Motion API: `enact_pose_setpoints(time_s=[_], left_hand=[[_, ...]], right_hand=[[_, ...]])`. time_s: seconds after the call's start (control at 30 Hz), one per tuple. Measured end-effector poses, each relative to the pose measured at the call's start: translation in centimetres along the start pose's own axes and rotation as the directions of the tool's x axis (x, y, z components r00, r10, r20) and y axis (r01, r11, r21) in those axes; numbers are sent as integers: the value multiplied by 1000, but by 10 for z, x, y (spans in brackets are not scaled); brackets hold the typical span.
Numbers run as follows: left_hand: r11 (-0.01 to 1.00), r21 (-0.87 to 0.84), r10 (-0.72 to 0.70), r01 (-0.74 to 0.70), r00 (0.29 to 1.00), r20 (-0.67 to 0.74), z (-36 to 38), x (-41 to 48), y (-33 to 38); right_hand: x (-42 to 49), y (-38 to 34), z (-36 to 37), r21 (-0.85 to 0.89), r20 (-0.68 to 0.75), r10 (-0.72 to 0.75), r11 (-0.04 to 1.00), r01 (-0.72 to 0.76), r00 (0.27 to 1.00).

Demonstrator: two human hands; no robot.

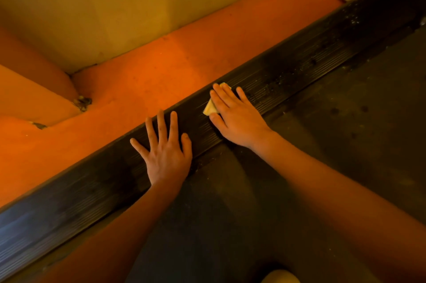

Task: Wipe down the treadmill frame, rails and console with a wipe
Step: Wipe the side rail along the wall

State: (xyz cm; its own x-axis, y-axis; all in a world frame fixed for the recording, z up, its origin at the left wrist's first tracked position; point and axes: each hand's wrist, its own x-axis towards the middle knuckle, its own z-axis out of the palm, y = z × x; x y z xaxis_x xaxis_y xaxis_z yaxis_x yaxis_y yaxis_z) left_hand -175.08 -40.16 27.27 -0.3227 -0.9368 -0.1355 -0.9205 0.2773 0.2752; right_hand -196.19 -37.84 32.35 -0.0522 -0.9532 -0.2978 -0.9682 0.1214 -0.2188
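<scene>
Two splayed grips: left grip [166, 155] on rail [299, 68], right grip [236, 118] apparently pressing wipe [209, 109] beneath.

Black ribbed rail [288, 70] (yellowish wipe [211, 108], perhaps)

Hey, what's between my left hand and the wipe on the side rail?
Only a bare stretch of the ribbed side rail separates the left hand from the wipe, as the head view shows.
</scene>
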Motion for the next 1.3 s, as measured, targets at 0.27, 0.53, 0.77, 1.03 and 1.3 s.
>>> enact_pose_setpoints(time_s=[0.27,0.53,0.77,1.03,1.3], left_hand=[[1000,-12,5,-5,1000,-2,0,0,0],[1000,-5,14,-14,1000,-7,0,0,-1],[1000,-3,7,-7,1000,2,-1,0,2],[1000,4,6,-6,1000,-14,0,0,0],[1000,15,5,-5,1000,-4,1,0,-4]], right_hand=[[-22,-3,6,52,-4,41,998,-41,999],[-83,11,16,-60,98,-9,998,15,995],[8,-4,-9,-37,21,19,999,-18,1000],[-58,0,11,0,68,31,1000,-31,997],[-50,5,6,-43,90,-4,999,8,996]])
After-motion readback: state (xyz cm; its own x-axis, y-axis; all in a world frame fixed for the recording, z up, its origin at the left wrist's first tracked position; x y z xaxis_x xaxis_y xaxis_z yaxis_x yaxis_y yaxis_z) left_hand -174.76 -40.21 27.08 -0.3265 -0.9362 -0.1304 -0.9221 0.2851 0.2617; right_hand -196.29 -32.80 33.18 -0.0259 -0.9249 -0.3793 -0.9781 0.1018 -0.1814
